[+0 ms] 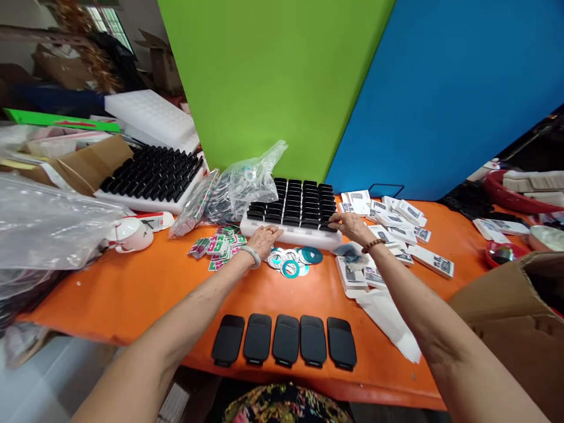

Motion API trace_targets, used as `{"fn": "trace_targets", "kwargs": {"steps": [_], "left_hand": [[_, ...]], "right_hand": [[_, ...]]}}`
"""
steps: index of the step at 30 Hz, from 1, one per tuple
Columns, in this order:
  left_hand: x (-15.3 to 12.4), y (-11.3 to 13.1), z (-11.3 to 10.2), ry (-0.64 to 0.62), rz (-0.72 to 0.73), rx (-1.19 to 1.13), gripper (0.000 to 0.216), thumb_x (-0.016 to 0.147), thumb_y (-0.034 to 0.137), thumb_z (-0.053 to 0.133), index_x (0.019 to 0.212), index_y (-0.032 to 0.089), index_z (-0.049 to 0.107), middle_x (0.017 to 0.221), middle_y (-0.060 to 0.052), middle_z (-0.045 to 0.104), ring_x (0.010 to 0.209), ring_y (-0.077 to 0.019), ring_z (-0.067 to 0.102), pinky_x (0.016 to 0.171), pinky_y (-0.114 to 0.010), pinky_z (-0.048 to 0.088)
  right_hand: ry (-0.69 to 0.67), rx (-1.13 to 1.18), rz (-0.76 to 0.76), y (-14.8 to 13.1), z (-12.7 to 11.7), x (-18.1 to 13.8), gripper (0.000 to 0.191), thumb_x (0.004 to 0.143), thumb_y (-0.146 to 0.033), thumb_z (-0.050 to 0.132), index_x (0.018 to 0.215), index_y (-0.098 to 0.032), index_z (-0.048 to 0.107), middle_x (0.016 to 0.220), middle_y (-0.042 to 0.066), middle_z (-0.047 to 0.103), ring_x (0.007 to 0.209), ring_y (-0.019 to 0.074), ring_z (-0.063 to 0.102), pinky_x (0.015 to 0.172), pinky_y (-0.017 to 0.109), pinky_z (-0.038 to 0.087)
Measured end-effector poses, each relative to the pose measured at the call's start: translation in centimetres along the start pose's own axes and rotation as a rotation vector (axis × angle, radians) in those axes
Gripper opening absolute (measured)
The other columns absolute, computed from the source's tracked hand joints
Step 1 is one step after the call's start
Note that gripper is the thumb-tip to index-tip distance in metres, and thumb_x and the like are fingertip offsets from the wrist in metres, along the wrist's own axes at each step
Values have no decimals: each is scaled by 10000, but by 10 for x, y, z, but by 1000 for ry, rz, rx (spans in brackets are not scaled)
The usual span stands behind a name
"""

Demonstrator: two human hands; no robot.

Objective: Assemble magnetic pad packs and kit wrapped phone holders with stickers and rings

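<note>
A white foam tray holds rows of black flat cases standing on edge. My left hand rests at the tray's front left edge, fingers stretched out and nothing visible in them. At the front right corner, my right hand has its fingers closed at the end of a black case; the fingertips are partly hidden. Round white and teal ring stickers lie just in front of the tray. Closer to me, several black rounded cases lie flat in a row.
Green and pink cards and clear plastic bags lie left of the tray. Another loaded foam tray is farther left. White printed boxes are scattered at right, near a cardboard box. Green and blue panels stand behind the orange table.
</note>
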State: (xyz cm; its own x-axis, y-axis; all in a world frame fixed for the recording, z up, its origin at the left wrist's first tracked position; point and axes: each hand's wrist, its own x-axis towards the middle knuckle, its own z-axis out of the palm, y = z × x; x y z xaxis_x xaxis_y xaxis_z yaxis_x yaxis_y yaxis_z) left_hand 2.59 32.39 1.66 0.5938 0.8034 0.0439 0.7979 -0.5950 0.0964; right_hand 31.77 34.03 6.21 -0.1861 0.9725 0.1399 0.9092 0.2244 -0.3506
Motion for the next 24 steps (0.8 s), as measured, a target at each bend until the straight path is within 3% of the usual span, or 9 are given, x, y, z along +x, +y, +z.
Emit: {"fn": "trace_targets", "kwargs": {"steps": [4, 8, 11, 14, 19, 21, 24], "left_hand": [[3, -1, 3, -40, -20, -3, 647, 745, -27, 467, 1360, 174, 461, 1377, -119, 505, 1285, -222, 444, 1082, -381, 325], [3, 1, 3, -51, -13, -12, 617, 772, 7, 465, 1366, 169, 450, 1401, -115, 479, 1299, -227, 420, 1098, -385, 302], [2, 2, 2, -41, -4, -20, 593, 798, 30, 449, 1377, 157, 436, 1399, -124, 478, 1311, -239, 401, 1102, -402, 295], [1, 1, 3, -28, -6, -22, 583, 808, 38, 440, 1380, 151, 431, 1384, -132, 491, 1315, -250, 396, 1098, -419, 299], [1, 0, 5, -20, -14, -16, 597, 783, 24, 451, 1360, 176, 456, 1379, -108, 498, 1289, -223, 428, 1089, -385, 315], [2, 0, 5, -24, -13, -15, 598, 776, 23, 460, 1354, 178, 464, 1372, -108, 503, 1277, -221, 442, 1085, -382, 321], [1, 0, 5, -26, -12, -21, 610, 770, 21, 475, 1359, 181, 456, 1388, -110, 489, 1288, -222, 432, 1093, -388, 315]], "right_hand": [[84, 69, -9, 4, -7, -2, 129, 774, -238, 589, 795, -162, 691, 762, 46, 682, 718, 188, 588, 687, 309, 438], [298, 372, 20, -1, -51, -19, 246, 823, -340, 552, 904, -149, 684, 770, 52, 662, 645, 152, 547, 590, 280, 422], [30, 547, 26, -12, -72, -44, 286, 741, -419, 659, 845, -155, 698, 638, 11, 609, 520, 107, 457, 485, 248, 347], [-326, 620, 63, -22, -49, -72, 297, 710, -434, 661, 772, -144, 691, 622, 8, 602, 516, 99, 456, 475, 236, 343], [-543, 596, 107, -16, 17, -109, 236, 752, -374, 605, 750, -146, 662, 646, 13, 607, 551, 122, 503, 506, 243, 379], [-552, 465, 85, -14, 29, -117, 195, 794, -324, 565, 751, -157, 655, 650, 19, 604, 548, 132, 511, 506, 249, 379], [-334, 146, -16, -24, 38, -123, 130, 828, -249, 551, 821, -169, 653, 838, 73, 639, 693, 183, 580, 589, 280, 414]]}}
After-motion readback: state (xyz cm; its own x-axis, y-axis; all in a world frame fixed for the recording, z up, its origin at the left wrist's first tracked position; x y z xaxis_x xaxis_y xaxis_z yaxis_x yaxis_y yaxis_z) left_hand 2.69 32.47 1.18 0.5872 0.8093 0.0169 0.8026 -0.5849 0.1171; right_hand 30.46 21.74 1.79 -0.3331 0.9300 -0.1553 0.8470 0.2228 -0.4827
